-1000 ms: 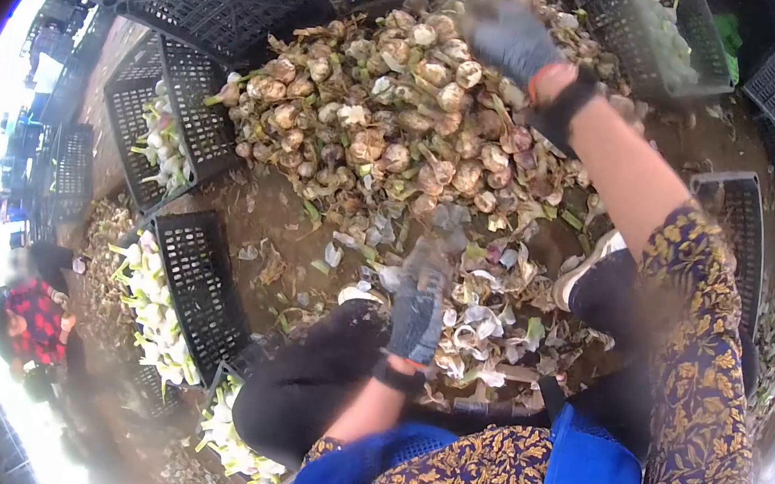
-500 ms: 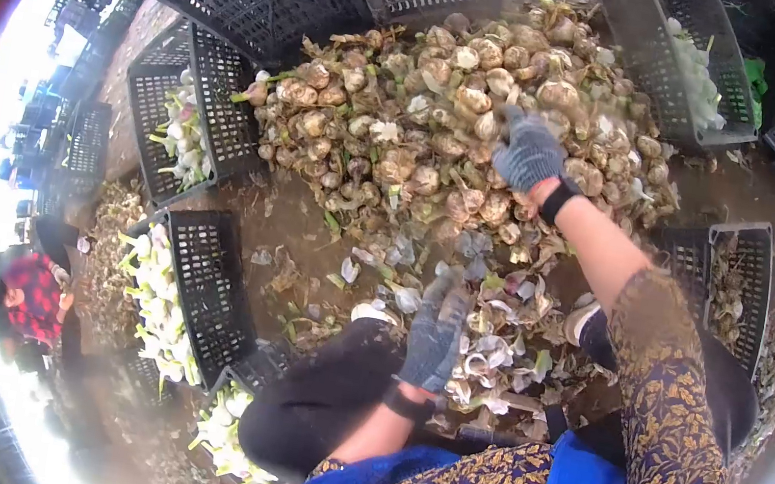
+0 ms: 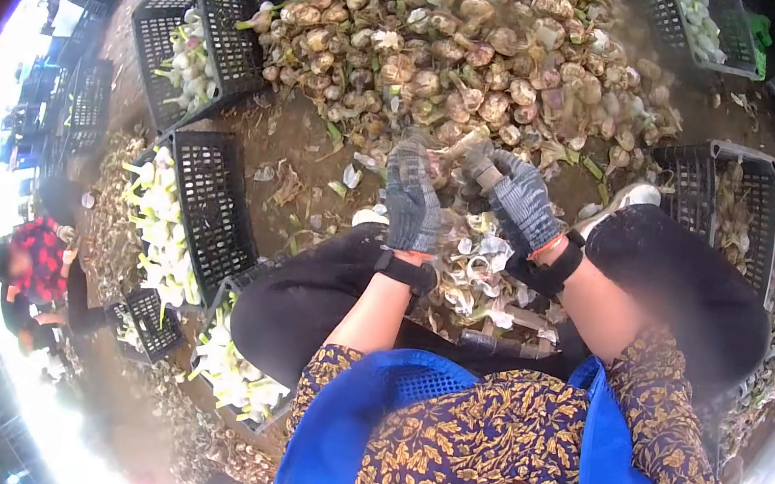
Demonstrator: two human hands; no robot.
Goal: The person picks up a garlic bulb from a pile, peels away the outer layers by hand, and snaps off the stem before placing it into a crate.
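Both my hands wear grey knit gloves and meet in front of the garlic pile. A pale, dirty garlic bulb with its stalk point(image 3: 461, 143) shows between the fingertips, partly hidden by the gloves. My left hand point(image 3: 413, 194) is closed around its left side. Closed too, my right hand point(image 3: 523, 197) grips it from the right, fingers curled inward. Just beyond lies the heap of unpeeled garlic bulbs point(image 3: 473, 56), brown and dry-skinned. Below my hands, between my legs, white peeled skins point(image 3: 470, 288) are scattered over the ground.
Black plastic crates with cleaned garlic stand at left: one farther off point(image 3: 223, 41), one nearer point(image 3: 215, 203), another by my knee point(image 3: 259, 412). At right, a crate point(image 3: 758, 215) holds dry scraps; a further crate point(image 3: 724, 32) stands back right. Another person point(image 3: 38, 262) sits far left.
My right hand has come back from the pile toward my left hand, and a garlic bulb is now between them. My left hand has risen from the skins. The view has tilted downward.
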